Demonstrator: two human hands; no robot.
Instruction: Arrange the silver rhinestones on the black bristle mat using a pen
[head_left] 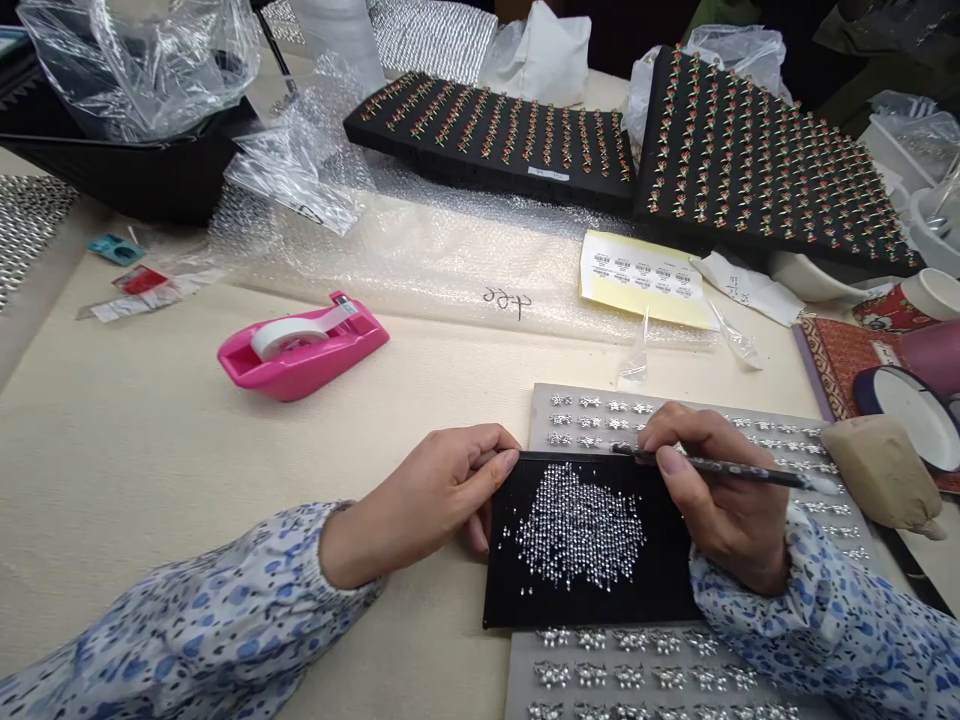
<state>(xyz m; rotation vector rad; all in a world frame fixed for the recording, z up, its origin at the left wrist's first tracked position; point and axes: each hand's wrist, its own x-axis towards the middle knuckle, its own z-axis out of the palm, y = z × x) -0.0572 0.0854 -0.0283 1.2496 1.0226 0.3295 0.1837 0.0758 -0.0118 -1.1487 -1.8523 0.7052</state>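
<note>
My left hand (435,495) pinches the upper left corner of a black tray (667,595), thumb on top and other fingers partly hidden beneath. A loose patch of small shiny rhinestones (581,525) covers the tray's middle. In my right hand (716,490) is a thin dark pen-like tool (750,472), its tip close to the tray's far edge. The tray lies over a grey board (544,405) bearing rows of silver flower-shaped pieces (619,407). More silver pieces (630,675) show in rows below the tray. Whether the tool tip touches one of them I cannot tell.
A pink tape dispenser (307,350) stands left of the tray. Behind are bubble wrap (420,260), a label sheet (637,280) and two black foam boards (487,130) with red-and-gold pieces. At right sit a beige lump (881,470), a round lid (911,415) and a paper cup (911,300).
</note>
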